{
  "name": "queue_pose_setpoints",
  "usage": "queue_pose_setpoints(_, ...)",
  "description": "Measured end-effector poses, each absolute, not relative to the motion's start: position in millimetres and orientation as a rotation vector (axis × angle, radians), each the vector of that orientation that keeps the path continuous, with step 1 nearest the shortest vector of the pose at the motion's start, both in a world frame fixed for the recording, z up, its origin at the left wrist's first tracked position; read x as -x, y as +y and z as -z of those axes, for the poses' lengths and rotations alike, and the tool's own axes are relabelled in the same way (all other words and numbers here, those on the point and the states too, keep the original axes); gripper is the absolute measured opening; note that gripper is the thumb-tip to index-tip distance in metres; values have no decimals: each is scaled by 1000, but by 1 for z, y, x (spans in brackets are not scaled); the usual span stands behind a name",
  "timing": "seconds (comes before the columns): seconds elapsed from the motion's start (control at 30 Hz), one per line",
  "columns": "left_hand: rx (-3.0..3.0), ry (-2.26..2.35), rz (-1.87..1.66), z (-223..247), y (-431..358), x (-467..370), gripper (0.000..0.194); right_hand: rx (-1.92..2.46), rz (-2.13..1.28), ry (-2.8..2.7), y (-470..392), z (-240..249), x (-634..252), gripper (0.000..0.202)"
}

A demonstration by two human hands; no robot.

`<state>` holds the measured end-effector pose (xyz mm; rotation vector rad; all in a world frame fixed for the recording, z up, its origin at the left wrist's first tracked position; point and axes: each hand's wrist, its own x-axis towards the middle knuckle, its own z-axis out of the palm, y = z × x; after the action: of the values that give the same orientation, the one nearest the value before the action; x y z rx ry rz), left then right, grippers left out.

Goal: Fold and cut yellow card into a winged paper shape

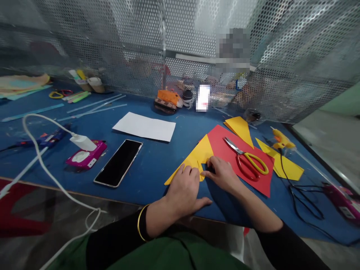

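A folded piece of yellow paper [201, 152] lies on the blue table in front of me. My left hand [184, 189] rests on its lower part, fingers bent over the paper and thumb stretched out to the side. At the paper's right edge, my right hand [222, 172] has thumb and fingers pinched together on a fold; the fingertips are partly hidden. Just beyond lies a sheet of red paper [222, 140], partly under the yellow one. Scissors [243, 157] with one red and one yellow handle lie on the red sheet, blades slightly apart.
Left of my hands are a white sheet [144, 126], a phone [118, 163] and a purple power socket [87, 153] with a white cable. More yellow paper [239, 127] and a yellow glue gun [282, 138] with a black cord lie right. A mesh panel [135, 45] borders the back.
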<state>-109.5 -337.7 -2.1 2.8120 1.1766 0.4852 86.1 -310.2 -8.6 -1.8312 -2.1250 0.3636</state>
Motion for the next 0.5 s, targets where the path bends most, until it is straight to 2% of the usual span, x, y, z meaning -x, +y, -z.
queue_pose_setpoints(0.23, -2808, 1172, -490, 6, -338, 110, 75, 1802, -346, -2174, -309, 8, -86, 26)
queue_pose_setpoints(0.5, -2785, 1206, -472, 4, -339, 110, 78, 1846, -270, -2145, -315, 10, -82, 25)
